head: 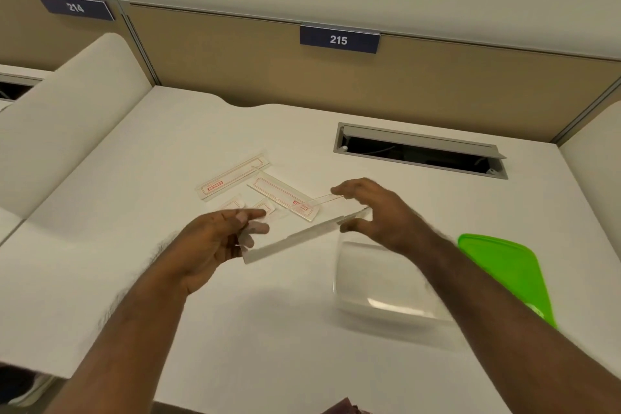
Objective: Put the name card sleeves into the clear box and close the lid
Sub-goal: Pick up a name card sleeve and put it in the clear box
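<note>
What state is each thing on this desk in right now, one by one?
Held sleeve: gripped at both ends, lifted off the desk.
Left hand: pinching one end.
Right hand: pinching the other end.
Clear box: open, nothing visible inside.
Green lid: off, lying flat beside the box.
Other sleeves: loose on the desk.
Cable hatch: open.

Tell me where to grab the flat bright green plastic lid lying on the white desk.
Probably grip the flat bright green plastic lid at its far rounded edge, coming from above: it lies flat right of the clear box, and the right forearm covers its near end.
</note>
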A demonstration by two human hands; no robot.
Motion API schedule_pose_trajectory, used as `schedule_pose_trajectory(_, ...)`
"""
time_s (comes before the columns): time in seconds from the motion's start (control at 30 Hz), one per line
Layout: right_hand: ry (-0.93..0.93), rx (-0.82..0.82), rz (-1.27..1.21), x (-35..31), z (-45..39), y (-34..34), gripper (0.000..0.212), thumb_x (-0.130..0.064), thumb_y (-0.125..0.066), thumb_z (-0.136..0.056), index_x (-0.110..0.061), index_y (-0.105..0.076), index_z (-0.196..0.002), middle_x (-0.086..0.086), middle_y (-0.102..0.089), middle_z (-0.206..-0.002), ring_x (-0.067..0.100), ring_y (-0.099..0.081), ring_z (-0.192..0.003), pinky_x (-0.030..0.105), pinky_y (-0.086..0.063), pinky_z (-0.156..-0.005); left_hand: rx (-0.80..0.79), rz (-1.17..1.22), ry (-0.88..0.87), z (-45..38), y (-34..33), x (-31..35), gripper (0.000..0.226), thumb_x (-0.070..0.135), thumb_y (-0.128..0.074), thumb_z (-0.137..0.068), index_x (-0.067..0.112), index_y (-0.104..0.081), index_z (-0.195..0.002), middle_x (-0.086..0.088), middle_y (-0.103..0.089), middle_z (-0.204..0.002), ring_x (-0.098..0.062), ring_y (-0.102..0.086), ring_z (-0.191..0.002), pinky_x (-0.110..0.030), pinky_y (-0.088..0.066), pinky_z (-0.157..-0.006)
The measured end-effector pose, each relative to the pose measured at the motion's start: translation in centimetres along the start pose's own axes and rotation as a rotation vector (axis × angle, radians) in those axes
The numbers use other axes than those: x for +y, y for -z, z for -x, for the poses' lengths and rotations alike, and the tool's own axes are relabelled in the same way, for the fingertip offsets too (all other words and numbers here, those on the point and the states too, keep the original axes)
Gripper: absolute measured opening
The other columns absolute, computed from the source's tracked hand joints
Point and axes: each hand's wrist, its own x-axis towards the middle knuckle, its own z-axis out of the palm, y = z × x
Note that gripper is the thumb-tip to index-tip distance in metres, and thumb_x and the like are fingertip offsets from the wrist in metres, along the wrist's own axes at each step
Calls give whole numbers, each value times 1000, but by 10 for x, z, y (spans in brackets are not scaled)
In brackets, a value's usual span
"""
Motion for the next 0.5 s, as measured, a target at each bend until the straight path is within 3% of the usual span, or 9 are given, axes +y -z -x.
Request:
schedule_pose_trajectory(0.13, -85, 115, -142, -2, 17, 30, 52, -25, -85, -66, -22, -65, -114, -6, -64, -116, 4, -63, -99, 17, -50, -85, -9, 25, -86, -8, -16, 13, 31, 27, -47, -98, 10, -65, -116, -12, -73, -111, -20, -64, -95, -29, -54, -72)
schedule_pose_trajectory(0.23, -171, 198, -289, -1, 30, 52, 46, -26, -86, -62, -24, -69, -105, -4, -71, -108, 5, -67, -95, 15, -51, -80, -96, -9, -170, -14, -29, 18, 43, 47, -61, -85, 18, -65, -117, -8, -67, -123, -20, -62, -102, -34, -54, -77)
schedule_pose_trajectory(0.3, -222, 214, -392, 2, 39, 64, 46, -34, -84, -58, -24, -70, -101, -1, -73, -104, 13, -70, -93, 26, -56, -80, -147, -95, -222, -17, -41, 20, 52, 47, -72, -75, 24, -62, -121, -2, -69, -120, -14, -64, -104, -30, -55, -77)
schedule_pose_trajectory(0.37, -246, 224, -422, 5, 47, 73, 45, -38, -82, -57, -25, -71, -99, -2, -74, -103, 15, -71, -93, 32, -57, -82, -126, -227, -265, -21, -52, 21, 41, 31, -71, -82, 29, -62, -121, 2, -71, -112, -12, -65, -101, -28, -54, -77)
schedule_pose_trajectory(0.5, -272, 235, -401, 14, 69, 87, 47, -40, -77, -60, -22, -70, -103, -4, -74, -101, 10, -70, -92, 26, -57, -83, -89, -456, -340, -28, -74, 20, 24, 26, -68, -88, 31, -68, -111, 15, -67, -88, -6, -59, -80, -28, -50, -74)
